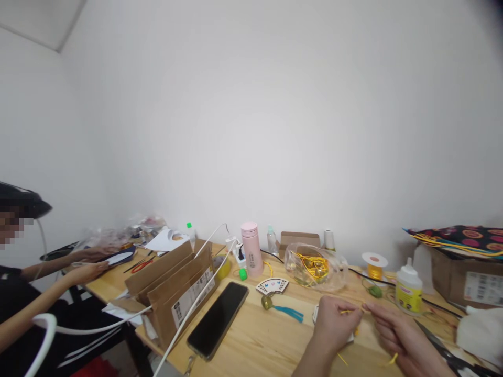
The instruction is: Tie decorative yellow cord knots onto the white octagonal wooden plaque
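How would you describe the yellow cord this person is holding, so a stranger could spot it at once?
Look along the pale wooden table to the pair of hands near its right end. The left hand and right hand hold a thin yellow cord between them, unlike the tangled yellow cord inside the clear plastic bag just behind.

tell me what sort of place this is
Probably a small indoor craft workroom: a spool of yellow cord, a bottle of glue and a fan-shaped charm with a teal tassel lie on a shared wooden table, where another person also sits working.
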`<state>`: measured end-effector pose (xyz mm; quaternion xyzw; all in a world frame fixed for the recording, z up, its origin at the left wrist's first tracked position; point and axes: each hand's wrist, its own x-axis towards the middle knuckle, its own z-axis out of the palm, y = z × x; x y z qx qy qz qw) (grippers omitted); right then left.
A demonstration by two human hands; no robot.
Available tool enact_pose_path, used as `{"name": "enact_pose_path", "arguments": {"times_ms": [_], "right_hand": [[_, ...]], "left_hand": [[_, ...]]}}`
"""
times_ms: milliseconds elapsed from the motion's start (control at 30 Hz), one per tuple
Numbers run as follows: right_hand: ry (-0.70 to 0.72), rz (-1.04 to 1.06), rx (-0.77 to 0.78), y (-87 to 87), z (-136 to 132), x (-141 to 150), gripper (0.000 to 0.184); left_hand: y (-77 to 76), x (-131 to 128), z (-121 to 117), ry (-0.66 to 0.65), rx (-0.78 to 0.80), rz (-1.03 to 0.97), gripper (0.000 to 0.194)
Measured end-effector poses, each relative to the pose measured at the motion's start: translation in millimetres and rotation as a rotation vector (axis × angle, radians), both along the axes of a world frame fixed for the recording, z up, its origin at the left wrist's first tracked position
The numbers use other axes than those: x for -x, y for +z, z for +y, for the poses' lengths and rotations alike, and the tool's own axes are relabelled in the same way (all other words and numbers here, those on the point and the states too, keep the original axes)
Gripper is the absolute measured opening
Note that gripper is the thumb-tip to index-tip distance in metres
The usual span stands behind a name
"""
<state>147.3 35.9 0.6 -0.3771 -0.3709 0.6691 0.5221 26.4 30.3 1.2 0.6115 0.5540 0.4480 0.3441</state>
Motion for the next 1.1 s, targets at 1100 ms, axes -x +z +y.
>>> {"name": "enact_pose_path", "arguments": {"times_ms": [1100], "right_hand": [[-0.012,0.140,0.001,7.3,6,-4,0.017]], "left_hand": [[3.3,-4,10,-0.105,-0.112,-0.155,0.024]]}}
